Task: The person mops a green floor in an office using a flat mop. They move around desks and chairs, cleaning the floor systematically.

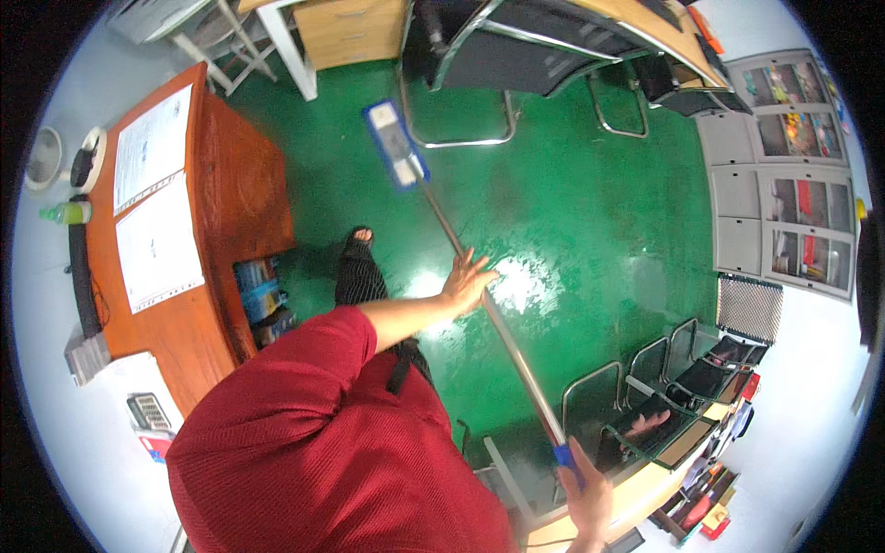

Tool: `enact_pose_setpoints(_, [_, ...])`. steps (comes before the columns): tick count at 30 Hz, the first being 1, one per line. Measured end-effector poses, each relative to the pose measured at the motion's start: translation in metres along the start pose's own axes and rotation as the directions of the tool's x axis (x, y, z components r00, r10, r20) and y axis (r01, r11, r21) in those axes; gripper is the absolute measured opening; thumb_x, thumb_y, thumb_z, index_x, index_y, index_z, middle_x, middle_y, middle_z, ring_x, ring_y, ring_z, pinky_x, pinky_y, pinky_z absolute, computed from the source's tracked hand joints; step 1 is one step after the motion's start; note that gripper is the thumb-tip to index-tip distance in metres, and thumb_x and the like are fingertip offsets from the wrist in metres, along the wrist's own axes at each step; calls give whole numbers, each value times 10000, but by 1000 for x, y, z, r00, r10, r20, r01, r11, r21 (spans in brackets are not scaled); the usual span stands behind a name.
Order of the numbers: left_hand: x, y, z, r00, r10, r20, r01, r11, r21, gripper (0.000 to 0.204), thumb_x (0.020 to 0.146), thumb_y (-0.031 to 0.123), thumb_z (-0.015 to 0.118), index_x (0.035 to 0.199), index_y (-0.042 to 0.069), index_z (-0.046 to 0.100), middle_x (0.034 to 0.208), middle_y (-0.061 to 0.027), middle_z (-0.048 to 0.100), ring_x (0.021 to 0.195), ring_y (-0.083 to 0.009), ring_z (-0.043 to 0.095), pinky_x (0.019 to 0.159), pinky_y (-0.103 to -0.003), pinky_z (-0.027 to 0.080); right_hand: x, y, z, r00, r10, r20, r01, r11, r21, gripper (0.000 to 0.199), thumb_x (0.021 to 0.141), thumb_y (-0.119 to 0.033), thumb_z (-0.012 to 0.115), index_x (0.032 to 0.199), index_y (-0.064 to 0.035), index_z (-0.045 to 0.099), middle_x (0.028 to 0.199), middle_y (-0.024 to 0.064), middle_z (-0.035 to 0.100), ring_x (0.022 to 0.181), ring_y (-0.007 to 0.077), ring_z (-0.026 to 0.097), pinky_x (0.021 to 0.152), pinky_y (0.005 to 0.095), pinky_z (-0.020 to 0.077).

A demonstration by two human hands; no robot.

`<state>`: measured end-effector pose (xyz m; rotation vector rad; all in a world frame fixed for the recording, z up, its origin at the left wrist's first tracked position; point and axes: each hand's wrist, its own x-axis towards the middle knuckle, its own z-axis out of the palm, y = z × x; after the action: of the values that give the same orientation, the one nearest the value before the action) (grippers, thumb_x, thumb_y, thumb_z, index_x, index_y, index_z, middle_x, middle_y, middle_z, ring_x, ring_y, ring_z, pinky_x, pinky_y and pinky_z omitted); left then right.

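A flat mop with a blue-edged, pale head lies against the wet green floor at the far left of centre, beside a chair's metal legs. Its silver pole runs diagonally back toward my lower right. Midway along the pole, my left hand grips it, some fingers partly lifted. My right hand is closed around the blue end grip; part of that grip is hidden by the fingers.
On the left stands an orange-brown wooden desk with papers on top. Black chairs with metal legs are at the far side, more chairs at the right. Grey cabinets line the right wall. My foot is near the desk.
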<state>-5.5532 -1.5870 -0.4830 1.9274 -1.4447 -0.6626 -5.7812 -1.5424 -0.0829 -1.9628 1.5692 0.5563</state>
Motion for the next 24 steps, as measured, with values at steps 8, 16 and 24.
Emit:
enact_pose_setpoints(8, [-10, 88, 15, 990, 128, 68, -113, 975, -193, 410, 739, 82, 620, 1106, 264, 598, 1390, -160, 339, 1234, -525, 260, 946, -629, 299, -71, 6, -37, 968, -13, -249, -67, 949, -307, 447, 799, -176, 608, 1221, -304, 534, 806, 134, 586, 705, 356, 593, 608, 445, 481])
enact_pose_setpoints(16, [23, 101, 33, 827, 404, 391, -364, 915, -175, 219, 621, 109, 675, 834, 147, 641, 783, -19, 642, 810, -254, 595, 719, -385, 481, -85, -4, -49, 976, -44, -212, -19, 958, -287, 423, 792, -183, 603, 1206, -247, 549, 753, 180, 623, 663, 358, 610, 577, 437, 481])
enact_pose_setpoints(24, [5, 75, -41, 869, 346, 353, -324, 938, -122, 154, 604, 74, 649, 750, 121, 644, 660, -109, 626, 673, -309, 634, 566, -427, 509, -52, -8, -93, 995, -65, 73, 73, 990, -124, 365, 849, -154, 572, 1213, -137, 548, 992, 174, 636, 835, 316, 643, 699, 346, 492])
